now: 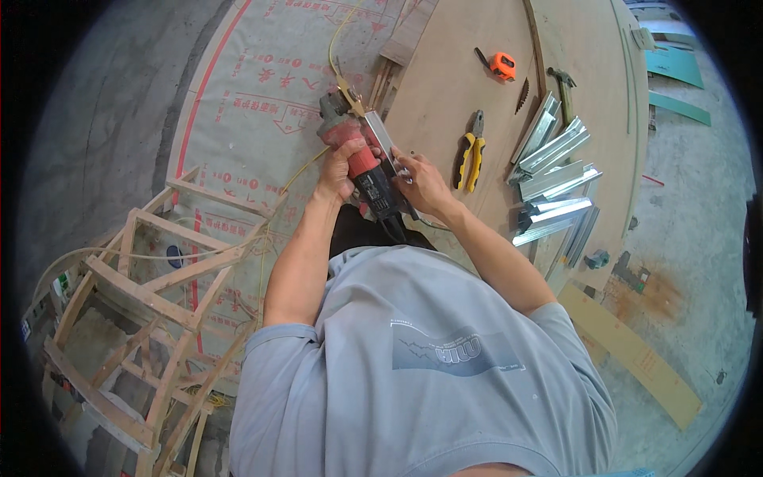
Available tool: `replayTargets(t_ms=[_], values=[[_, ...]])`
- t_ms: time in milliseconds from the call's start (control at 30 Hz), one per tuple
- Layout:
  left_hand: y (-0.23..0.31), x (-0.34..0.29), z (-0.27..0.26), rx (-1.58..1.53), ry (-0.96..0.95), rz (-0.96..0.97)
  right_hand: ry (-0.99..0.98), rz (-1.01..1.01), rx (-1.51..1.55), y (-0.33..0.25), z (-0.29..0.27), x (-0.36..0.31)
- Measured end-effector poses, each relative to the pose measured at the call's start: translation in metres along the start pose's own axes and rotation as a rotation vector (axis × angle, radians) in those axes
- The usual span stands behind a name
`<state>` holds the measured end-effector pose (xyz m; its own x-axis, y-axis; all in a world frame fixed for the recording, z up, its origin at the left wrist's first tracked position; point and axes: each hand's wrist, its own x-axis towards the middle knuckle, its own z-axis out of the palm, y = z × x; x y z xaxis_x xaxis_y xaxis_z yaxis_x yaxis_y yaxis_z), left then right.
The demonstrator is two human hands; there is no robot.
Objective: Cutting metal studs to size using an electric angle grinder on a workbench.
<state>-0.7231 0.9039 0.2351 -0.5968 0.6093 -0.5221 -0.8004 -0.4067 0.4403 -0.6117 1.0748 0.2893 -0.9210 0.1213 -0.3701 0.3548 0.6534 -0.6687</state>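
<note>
My left hand (338,168) is wrapped round the red and black body of an angle grinder (365,162), whose grey head points away from me. Fingers closed, my right hand (427,187) grips a short silver metal channel (379,133) lying alongside the grinder. The far end of this channel comes close to the grinder's head. At the head is a yellowish strip (348,94); whether it is sparks or a solid piece I cannot make out. The grinder's disc cannot be seen clearly.
On the plywood board (453,79) lie yellow-black pliers (470,151), an orange tape measure (502,66), a hammer (565,91) and several cut metal channels (552,179). A wooden frame (151,298) stands at left. A yellow cord (298,176) crosses the printed floor sheet (262,95).
</note>
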Motion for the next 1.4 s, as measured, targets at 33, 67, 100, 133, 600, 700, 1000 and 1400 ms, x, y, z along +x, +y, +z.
replayTargets(t_ms=[33, 67, 100, 133, 600, 700, 1000, 1400], values=[[-0.001, 0.000, 0.000, -0.019, -0.005, 0.003, 0.001, -0.004, 0.006, 0.004, 0.001, 0.001], [-0.001, 0.000, 0.001, -0.039, -0.011, 0.007, 0.001, -0.008, 0.013, 0.008, 0.003, 0.002], [-0.001, 0.001, 0.001, -0.038, -0.013, 0.004, 0.004, -0.005, 0.013, 0.011, 0.004, 0.002], [-0.001, 0.002, 0.001, -0.038, -0.008, -0.006, 0.007, 0.000, 0.017, 0.012, 0.005, 0.002], [-0.003, 0.003, -0.003, -0.041, -0.010, -0.021, 0.007, 0.044, 0.043, 0.008, 0.003, 0.002], [-0.005, 0.004, -0.005, -0.012, 0.001, 0.004, 0.010, 0.016, 0.049, 0.011, 0.005, 0.003], [-0.007, 0.001, -0.006, -0.037, -0.007, -0.022, 0.014, -0.013, 0.038, 0.019, 0.008, 0.006], [-0.016, -0.002, -0.004, -0.040, -0.001, -0.026, 0.016, 0.031, 0.044, 0.008, 0.003, 0.004]])
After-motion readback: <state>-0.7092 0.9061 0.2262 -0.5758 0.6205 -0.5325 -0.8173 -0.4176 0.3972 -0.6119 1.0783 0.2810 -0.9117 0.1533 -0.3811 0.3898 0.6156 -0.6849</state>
